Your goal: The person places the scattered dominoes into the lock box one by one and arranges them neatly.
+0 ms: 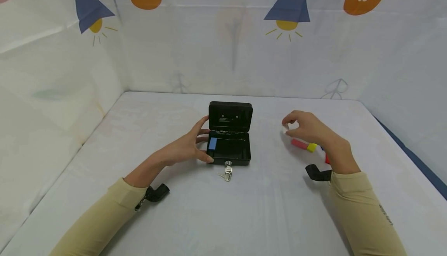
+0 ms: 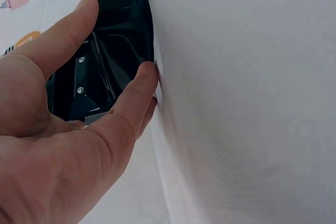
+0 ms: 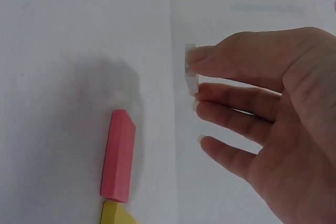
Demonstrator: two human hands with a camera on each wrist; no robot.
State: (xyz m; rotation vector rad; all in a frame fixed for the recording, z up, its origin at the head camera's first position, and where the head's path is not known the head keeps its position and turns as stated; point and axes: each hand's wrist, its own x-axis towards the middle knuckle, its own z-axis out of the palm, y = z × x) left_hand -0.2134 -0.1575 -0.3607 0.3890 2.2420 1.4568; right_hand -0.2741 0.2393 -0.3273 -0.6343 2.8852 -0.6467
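A black cash box [image 1: 228, 162] stands with its lid [image 1: 230, 116] raised, and a blue eraser [image 1: 212, 143] lies inside at the left. My left hand [image 1: 185, 145] grips the box's left side, thumb at the front corner and fingers spread toward the hinge. Keys [image 1: 227, 174] hang from the lock at its front. To the right, my right hand [image 1: 307, 126] pinches a small white eraser [image 3: 190, 69] between thumb and fingertips, above the table. Below that hand lies a pink eraser [image 3: 118, 156], end to end with a yellow one [image 3: 114, 213].
A red piece [image 1: 327, 158] and a bit of blue show partly behind the right wrist. White cloth [image 1: 230, 217] covers the table, and printed white sheets [image 1: 209, 46] hang at the back and sides.
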